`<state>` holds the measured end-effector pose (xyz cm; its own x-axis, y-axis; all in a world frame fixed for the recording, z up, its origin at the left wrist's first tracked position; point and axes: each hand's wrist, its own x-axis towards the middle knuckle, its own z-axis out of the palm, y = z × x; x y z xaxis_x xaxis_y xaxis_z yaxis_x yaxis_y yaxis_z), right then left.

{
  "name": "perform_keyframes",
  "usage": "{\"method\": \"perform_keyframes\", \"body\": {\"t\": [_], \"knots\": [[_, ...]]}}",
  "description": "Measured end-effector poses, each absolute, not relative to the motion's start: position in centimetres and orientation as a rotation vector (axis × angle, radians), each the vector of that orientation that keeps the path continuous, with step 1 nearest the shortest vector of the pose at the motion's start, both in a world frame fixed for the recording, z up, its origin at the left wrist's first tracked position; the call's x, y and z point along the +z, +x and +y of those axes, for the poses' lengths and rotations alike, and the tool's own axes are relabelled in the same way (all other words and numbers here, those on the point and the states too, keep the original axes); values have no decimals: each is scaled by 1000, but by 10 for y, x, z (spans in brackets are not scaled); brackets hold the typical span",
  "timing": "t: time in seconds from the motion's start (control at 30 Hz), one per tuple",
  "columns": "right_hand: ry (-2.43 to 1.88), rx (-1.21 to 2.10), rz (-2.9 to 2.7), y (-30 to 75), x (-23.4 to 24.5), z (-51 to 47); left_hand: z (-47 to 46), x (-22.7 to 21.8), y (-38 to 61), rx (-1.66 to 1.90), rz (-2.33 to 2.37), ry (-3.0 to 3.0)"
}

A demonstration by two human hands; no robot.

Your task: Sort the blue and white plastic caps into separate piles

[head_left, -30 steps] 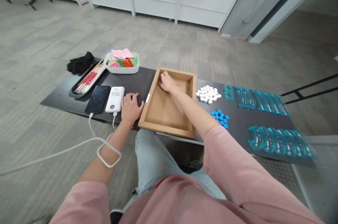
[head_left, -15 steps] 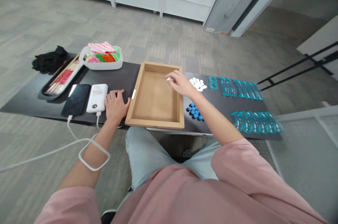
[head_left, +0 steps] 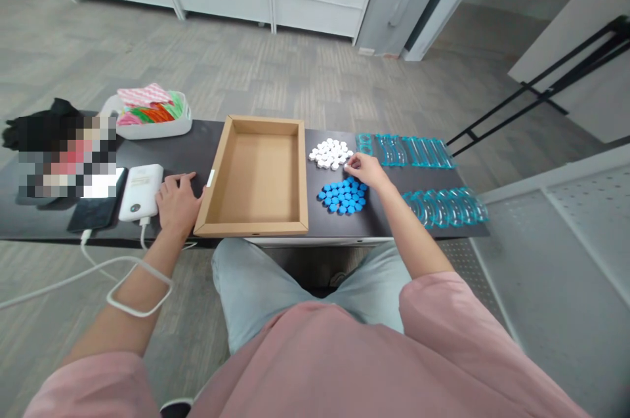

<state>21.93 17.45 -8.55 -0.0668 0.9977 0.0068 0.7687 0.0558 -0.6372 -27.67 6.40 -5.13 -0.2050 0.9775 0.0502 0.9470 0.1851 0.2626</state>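
My right hand [head_left: 365, 170] is at the near right edge of a pile of small white pieces [head_left: 329, 151], its fingers pinched at one white piece. Just below it lies a cluster of small blue pieces [head_left: 342, 195]. My left hand [head_left: 177, 201] rests on the black table with its fingers spread, between a white power bank [head_left: 142, 191] and the left wall of a shallow cardboard box [head_left: 304, 175]. No pieces show inside the box.
Clear parts with teal edges [head_left: 429, 152] lie in rows at the right, with more curved ones [head_left: 445, 208] nearer me. Left are a phone [head_left: 96, 205], a white basket [head_left: 156, 129] of colourful items and black cloth [head_left: 46, 126]. A white cable [head_left: 140, 310] loops at my left forearm.
My right hand has moved right, from above the box with a white piece to the white pile. My left hand stays on the table. The view has shifted to the right.
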Motion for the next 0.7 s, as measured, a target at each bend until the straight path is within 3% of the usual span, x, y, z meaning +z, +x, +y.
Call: {"method": "perform_keyframes", "body": {"t": [0.27,0.5,0.7], "knots": [[-1493,322,-1774,210,-69,92,72,-71,-283,537,2339,1868],[-1601,294,-1638,221,-101,1,73,-109,-319,1190,1936,1678],[-1701,124,-1555,227,-128,-7,66,-102,-308,995,1598,1484]]}}
